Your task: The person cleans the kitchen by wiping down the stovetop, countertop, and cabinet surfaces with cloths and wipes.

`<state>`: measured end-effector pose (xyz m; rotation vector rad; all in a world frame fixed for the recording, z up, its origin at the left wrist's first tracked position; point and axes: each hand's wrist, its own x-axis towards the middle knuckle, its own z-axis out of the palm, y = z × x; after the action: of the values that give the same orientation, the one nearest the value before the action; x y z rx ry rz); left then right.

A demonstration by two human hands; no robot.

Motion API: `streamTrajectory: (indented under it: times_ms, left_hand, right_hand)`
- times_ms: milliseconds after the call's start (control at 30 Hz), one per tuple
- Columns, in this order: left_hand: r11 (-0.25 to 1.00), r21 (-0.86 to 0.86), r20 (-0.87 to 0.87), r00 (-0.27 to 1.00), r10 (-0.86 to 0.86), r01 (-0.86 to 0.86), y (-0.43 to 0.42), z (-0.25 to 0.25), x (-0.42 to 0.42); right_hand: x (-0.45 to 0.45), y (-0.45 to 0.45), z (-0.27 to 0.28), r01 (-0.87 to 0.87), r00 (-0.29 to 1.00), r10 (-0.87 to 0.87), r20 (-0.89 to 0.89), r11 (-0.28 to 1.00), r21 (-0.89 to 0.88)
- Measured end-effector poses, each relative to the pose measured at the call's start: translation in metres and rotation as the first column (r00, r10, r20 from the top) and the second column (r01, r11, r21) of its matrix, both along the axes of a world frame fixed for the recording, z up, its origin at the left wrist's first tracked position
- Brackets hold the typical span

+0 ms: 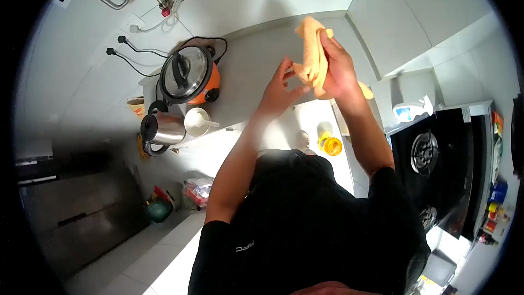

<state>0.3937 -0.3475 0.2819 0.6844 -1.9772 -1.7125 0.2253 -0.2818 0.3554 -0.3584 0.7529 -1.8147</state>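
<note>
Orange cooker (206, 88) at left; grey bench (248, 54) stretches open from it to a raised back edge. Pale shirt lettering (245, 246), can't read surely. Left hand (276, 94): grip spread, beside yellow-orange cloth (311, 49), folded, rumpled, over bench. Right hand (339, 68): grip pinching cloth.

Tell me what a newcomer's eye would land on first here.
Probably the bright orange-yellow cloth, held up by the right hand over the grey counter, with the left hand open beside it. Next, the orange cooker on the counter to the left, then the black stove at the far right.
</note>
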Motion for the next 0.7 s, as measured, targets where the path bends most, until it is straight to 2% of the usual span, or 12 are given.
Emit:
streamTrajectory:
  times_ms: [133, 233, 300, 333, 400, 433, 500, 533, 567, 600, 667, 700]
  left_hand:
    - [0.976, 0.214, -0.129, 0.989, 0.078, -0.049, -0.008, -0.034, -0.030]
    - [0.899, 0.435, 0.013, 0.998, -0.069, 0.056, -0.007, -0.044, -0.031]
    - [0.917, 0.384, -0.081, 0.986, 0.148, -0.106, 0.002, -0.053, -0.030]
    - [0.913, 0.390, -0.071, 0.985, 0.155, -0.116, 0.001, -0.054, -0.027]
    - [0.830, 0.531, -0.072, 0.967, 0.245, -0.171, -0.005, -0.052, -0.015]
    - [0.828, 0.531, -0.064, 0.966, 0.252, -0.181, -0.010, -0.050, -0.012]
    - [0.814, 0.482, 0.019, 0.933, 0.360, -0.323, -0.020, -0.042, -0.009]
    - [0.804, 0.345, 0.132, 0.873, 0.470, -0.485, -0.026, -0.030, -0.011]
    - [0.797, 0.346, 0.142, 0.867, 0.478, -0.496, -0.035, -0.029, -0.007]
    - [0.799, 0.313, 0.124, 0.856, 0.502, -0.514, -0.052, -0.029, -0.004]
    - [0.816, 0.193, 0.072, 0.837, 0.542, -0.545, -0.087, -0.029, 0.001]
    - [0.822, 0.103, 0.031, 0.828, 0.560, -0.560, -0.104, -0.028, 0.000]
  right_hand:
    - [-0.030, 0.005, 0.007, -0.070, 0.997, 0.072, 0.019, 0.992, -0.102]
    - [-0.052, 0.008, 0.003, -0.067, 0.997, 0.062, -0.035, 0.988, -0.137]
    - [-0.071, 0.010, -0.012, -0.070, 0.982, 0.040, -0.187, 0.985, -0.157]
    - [-0.078, 0.006, -0.025, -0.011, 0.873, -0.013, -0.487, 0.999, -0.046]
    - [-0.090, 0.001, -0.067, -0.075, 0.881, 0.145, -0.451, 0.983, 0.170]
    - [-0.098, -0.002, -0.101, -0.132, 0.908, 0.229, -0.351, 0.951, 0.278]
    - [-0.117, -0.015, -0.142, -0.252, 0.908, 0.315, -0.278, 0.938, 0.239]
    - [-0.126, -0.021, -0.149, -0.292, 0.796, 0.455, -0.399, 0.866, 0.406]
    - [-0.131, -0.028, -0.157, -0.291, 0.648, 0.594, -0.476, 0.772, 0.565]
    - [-0.136, -0.039, -0.154, -0.301, 0.646, 0.599, -0.473, 0.769, 0.564]
    - [-0.142, -0.062, -0.139, -0.098, 0.432, 0.589, -0.684, 0.784, 0.613]
    - [-0.154, -0.082, -0.151, -0.084, 0.463, 0.467, -0.753, 0.869, 0.488]
